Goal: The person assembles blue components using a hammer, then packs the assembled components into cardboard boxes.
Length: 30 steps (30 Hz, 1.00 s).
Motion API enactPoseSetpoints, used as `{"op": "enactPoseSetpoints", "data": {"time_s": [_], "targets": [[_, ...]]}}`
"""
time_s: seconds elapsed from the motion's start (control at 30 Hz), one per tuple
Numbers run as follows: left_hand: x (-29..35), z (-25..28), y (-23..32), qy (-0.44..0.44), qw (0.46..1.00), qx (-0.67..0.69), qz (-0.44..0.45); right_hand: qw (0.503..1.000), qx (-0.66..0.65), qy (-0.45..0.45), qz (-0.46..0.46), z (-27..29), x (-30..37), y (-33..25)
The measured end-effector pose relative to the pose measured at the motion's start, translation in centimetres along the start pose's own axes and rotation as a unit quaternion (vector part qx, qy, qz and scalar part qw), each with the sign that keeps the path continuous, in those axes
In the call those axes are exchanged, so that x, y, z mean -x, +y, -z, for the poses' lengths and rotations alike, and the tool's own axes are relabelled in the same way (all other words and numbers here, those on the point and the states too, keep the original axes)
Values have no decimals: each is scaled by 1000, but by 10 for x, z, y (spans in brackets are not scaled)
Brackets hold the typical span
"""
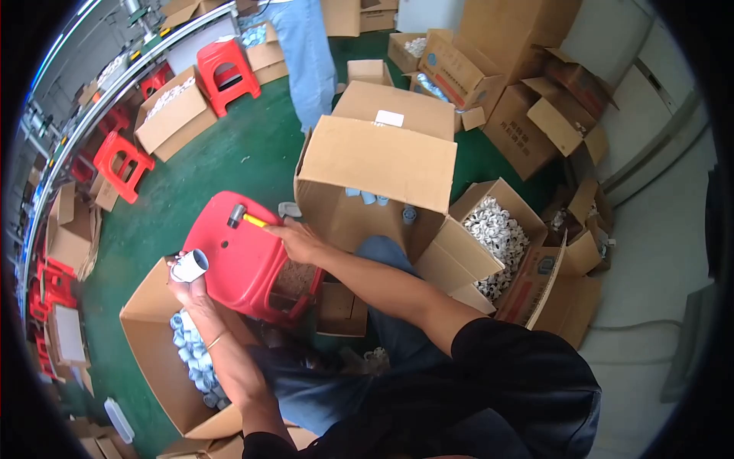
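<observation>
My right hand (300, 242) is closed around the yellow handle of a hammer (253, 220). The hammer's dark head hangs over the seat of a red plastic stool (229, 268). At the stool's left edge, my left hand (188, 289) grips a short white cylinder (189, 265), whose open end shows a dark inside. Below that hand stands an open cardboard box (145, 325) with many pale blue cylindrical pieces (197, 359) in it. Whether the white cylinder touches the stool I cannot tell.
A large open carton (375, 161) with a few blue pieces stands ahead. To its right, another box (501, 195) holds small white parts (495, 237). Beyond, a person's jeans-clad leg (306, 61) shows. Red stools (225, 73) and boxes line a conveyor (99, 96) at the left.
</observation>
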<state>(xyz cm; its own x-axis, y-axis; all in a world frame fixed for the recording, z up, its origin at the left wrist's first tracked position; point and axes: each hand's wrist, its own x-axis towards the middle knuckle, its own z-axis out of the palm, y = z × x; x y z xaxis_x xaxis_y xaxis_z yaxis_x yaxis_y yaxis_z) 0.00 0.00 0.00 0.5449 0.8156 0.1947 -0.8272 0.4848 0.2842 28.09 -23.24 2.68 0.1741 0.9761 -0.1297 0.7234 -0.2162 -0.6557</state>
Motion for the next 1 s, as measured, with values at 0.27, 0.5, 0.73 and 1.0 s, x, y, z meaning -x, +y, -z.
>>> {"op": "enactPoseSetpoints", "data": {"time_s": [0.27, 0.5, 0.73, 1.0], "targets": [[99, -82, -20, 136, 984, 6, -111, 930, 97, 320, 153, -9, 21, 2], [131, -173, -83, 38, 989, 20, -144, 901, -261, 218, 269, 31, 76, -50], [158, -195, -126, 28, 981, 149, -123, 887, -266, 153, 345, 31, 111, -91], [163, -165, -140, 133, 978, -48, -152, 907, -192, 74, 367, 10, 115, -98]]}}
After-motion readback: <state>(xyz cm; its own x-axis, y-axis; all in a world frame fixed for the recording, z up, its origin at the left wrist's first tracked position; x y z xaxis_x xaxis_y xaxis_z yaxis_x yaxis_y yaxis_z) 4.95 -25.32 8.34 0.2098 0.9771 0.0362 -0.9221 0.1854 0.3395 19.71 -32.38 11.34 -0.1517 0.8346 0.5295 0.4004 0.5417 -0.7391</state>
